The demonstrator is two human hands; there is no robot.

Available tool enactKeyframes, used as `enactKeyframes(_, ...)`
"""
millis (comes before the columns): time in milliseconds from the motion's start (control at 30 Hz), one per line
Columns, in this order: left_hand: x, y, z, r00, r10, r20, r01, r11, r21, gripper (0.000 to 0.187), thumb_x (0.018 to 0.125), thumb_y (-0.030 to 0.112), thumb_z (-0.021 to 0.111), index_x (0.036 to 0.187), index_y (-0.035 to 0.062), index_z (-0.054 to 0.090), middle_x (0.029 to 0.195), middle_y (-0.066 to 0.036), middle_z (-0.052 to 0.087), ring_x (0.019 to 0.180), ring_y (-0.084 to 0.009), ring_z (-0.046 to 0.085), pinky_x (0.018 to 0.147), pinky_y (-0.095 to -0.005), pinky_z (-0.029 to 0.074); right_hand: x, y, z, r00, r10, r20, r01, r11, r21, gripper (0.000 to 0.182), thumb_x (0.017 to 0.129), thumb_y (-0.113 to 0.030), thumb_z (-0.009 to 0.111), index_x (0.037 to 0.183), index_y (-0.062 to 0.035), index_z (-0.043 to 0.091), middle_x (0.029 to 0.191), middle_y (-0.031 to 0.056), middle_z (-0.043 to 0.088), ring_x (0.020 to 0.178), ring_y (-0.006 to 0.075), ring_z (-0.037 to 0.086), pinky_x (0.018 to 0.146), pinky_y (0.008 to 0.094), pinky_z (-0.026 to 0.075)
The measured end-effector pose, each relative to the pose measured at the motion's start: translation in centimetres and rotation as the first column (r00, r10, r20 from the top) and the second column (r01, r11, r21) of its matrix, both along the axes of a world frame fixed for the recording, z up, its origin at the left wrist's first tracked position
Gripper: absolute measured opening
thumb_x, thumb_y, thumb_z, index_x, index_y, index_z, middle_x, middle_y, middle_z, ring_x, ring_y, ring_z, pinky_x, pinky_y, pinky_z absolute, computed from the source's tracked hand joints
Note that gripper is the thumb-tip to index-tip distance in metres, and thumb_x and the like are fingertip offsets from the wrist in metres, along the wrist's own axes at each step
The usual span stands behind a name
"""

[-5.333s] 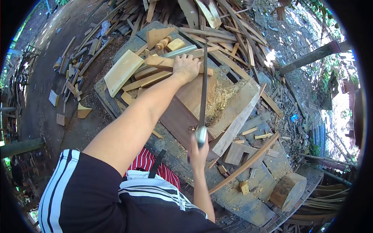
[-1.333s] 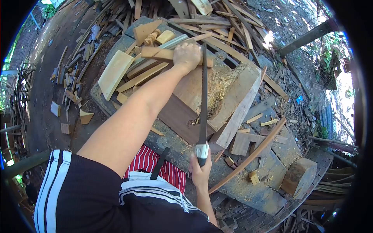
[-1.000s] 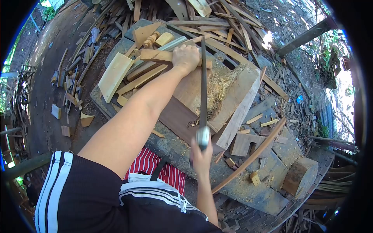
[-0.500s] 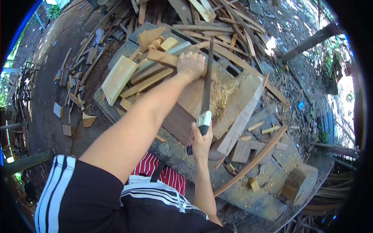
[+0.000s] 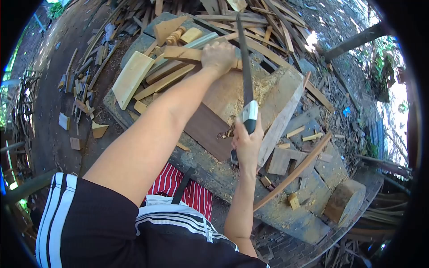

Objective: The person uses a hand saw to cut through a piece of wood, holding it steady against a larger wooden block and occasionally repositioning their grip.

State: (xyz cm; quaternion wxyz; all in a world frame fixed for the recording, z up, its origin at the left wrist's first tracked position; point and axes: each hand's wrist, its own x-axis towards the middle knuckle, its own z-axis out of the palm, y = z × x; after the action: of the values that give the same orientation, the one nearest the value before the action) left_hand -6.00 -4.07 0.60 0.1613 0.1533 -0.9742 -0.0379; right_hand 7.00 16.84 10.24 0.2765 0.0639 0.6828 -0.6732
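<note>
My left hand (image 5: 218, 57) is closed over a short wooden piece (image 5: 182, 54) on the workbench, its fingers wrapped over the top. My right hand (image 5: 248, 145) grips the dark and white handle of a handsaw (image 5: 247, 73). The long blade points away from me and runs just right of the left hand, beside the end of the wooden piece. Whether the teeth touch the wood cannot be made out. Beneath lies a thick timber block (image 5: 280, 100) strewn with sawdust, with a dark brown board (image 5: 208, 129) to its left.
A pale board (image 5: 132, 79) leans at the bench's left, near a turned wooden piece (image 5: 176, 35). A long curved strip (image 5: 295, 172) crosses the right side, with a round-sided block (image 5: 345, 203) beyond it. Scrap wood (image 5: 268, 33) is heaped behind the bench.
The right hand and saw have moved forward and to the right, away from my body. The left hand stays on the wooden piece, and the view has shifted slightly.
</note>
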Motion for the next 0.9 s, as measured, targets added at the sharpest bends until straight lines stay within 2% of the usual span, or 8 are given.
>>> enactKeyframes(100, 0.2, -0.1, 1.0, 0.992, 0.031, 0.12, -0.046, 0.991, 0.123, 0.038, 0.101, 0.035, 0.044, 0.093, 0.0112, 0.073, 0.1, -0.007, 0.073, 0.1, -0.0239, 0.067, 0.087, -0.0459, 0.049, -0.3, -0.3, 0.6, 0.973, -0.143, -0.179, 0.136, 0.99, -0.046, 0.056, 0.094, -0.014, 0.064, 0.144, -0.0046, 0.041, 0.077, -0.0009, 0.054, 0.056, 0.0051, 0.048, 0.046, 0.0204, 0.037)
enactKeyframes(167, 0.0, -0.4, 1.3, 0.991, 0.022, 0.132, -0.039, 0.992, 0.124, 0.037, 0.101, 0.035, 0.045, 0.096, 0.0107, 0.072, 0.1, -0.007, 0.074, 0.101, -0.024, 0.067, 0.087, -0.0462, 0.05, -1.0, -0.3, 2.3, 0.899, -0.323, -0.296, 0.255, 0.935, -0.245, 0.056, 0.094, -0.014, 0.065, 0.145, -0.005, 0.043, 0.081, -0.0002, 0.056, 0.055, 0.0049, 0.048, 0.046, 0.0203, 0.036)
enactKeyframes(267, -0.1, 0.0, 0.9, 0.993, 0.049, 0.109, -0.064, 0.988, 0.141, 0.037, 0.101, 0.034, 0.044, 0.098, 0.01, 0.072, 0.1, -0.008, 0.074, 0.102, -0.0243, 0.067, 0.088, -0.0461, 0.049, 2.9, 3.0, 0.6, 0.947, -0.172, -0.272, 0.157, 0.985, -0.073, 0.059, 0.094, -0.015, 0.064, 0.147, -0.0047, 0.042, 0.09, 0.0028, 0.058, 0.067, 0.0083, 0.052, 0.059, 0.0241, 0.043)
enactKeyframes(300, -0.1, 0.0, 0.7, 0.995, 0.041, 0.089, -0.05, 0.993, 0.105, 0.037, 0.101, 0.034, 0.044, 0.094, 0.0102, 0.072, 0.098, -0.008, 0.074, 0.098, -0.0255, 0.068, 0.085, -0.0459, 0.051, 4.4, 3.9, -0.8, 0.964, -0.057, -0.26, 0.07, 0.997, 0.044, 0.06, 0.094, -0.016, 0.064, 0.148, -0.0047, 0.041, 0.094, 0.0037, 0.058, 0.073, 0.0094, 0.054, 0.065, 0.0258, 0.045)
enactKeyframes(367, 0.0, -0.2, 0.6, 0.997, 0.039, 0.074, -0.044, 0.997, 0.064, 0.038, 0.101, 0.033, 0.043, 0.09, 0.0103, 0.071, 0.096, -0.008, 0.073, 0.094, -0.0266, 0.069, 0.082, -0.0458, 0.053, 7.7, 4.0, -1.2, 0.998, -0.045, -0.039, 0.047, 0.996, 0.073, 0.059, 0.094, -0.018, 0.064, 0.147, -0.0039, 0.042, 0.104, 0.0068, 0.059, 0.089, 0.0132, 0.056, 0.08, 0.0298, 0.046)
enactKeyframes(467, -0.2, -0.2, 0.5, 0.994, 0.024, 0.103, -0.029, 0.998, 0.048, 0.038, 0.101, 0.034, 0.043, 0.093, 0.0101, 0.072, 0.096, -0.008, 0.073, 0.095, -0.0265, 0.069, 0.082, -0.046, 0.053, 10.3, 3.7, -2.6, 0.996, -0.066, -0.062, 0.071, 0.994, 0.083, 0.055, 0.094, -0.019, 0.063, 0.144, -0.0029, 0.045, 0.109, 0.0084, 0.059, 0.096, 0.0153, 0.056, 0.086, 0.0307, 0.045)
enactKeyframes(800, -0.2, -0.2, 0.7, 0.99, 0.021, 0.136, -0.027, 0.999, 0.045, 0.038, 0.101, 0.034, 0.044, 0.094, 0.0094, 0.071, 0.098, -0.008, 0.073, 0.098, -0.0263, 0.068, 0.084, -0.0462, 0.052, 11.0, 3.4, -2.5, 0.995, -0.096, 0.019, 0.096, 0.995, 0.042, 0.054, 0.095, -0.018, 0.063, 0.144, -0.0032, 0.045, 0.104, 0.0071, 0.059, 0.091, 0.0155, 0.055, 0.084, 0.0295, 0.046)
enactKeyframes(900, -0.2, 0.0, 0.6, 0.992, 0.015, 0.125, -0.02, 0.999, 0.034, 0.038, 0.101, 0.034, 0.044, 0.094, 0.0098, 0.071, 0.097, -0.007, 0.073, 0.097, -0.0262, 0.068, 0.083, -0.0462, 0.052, 11.0, 3.4, -2.0, 0.968, -0.113, 0.223, 0.126, 0.991, -0.046, 0.054, 0.095, -0.017, 0.063, 0.144, -0.0034, 0.044, 0.101, 0.0058, 0.058, 0.088, 0.0147, 0.055, 0.081, 0.0288, 0.046)
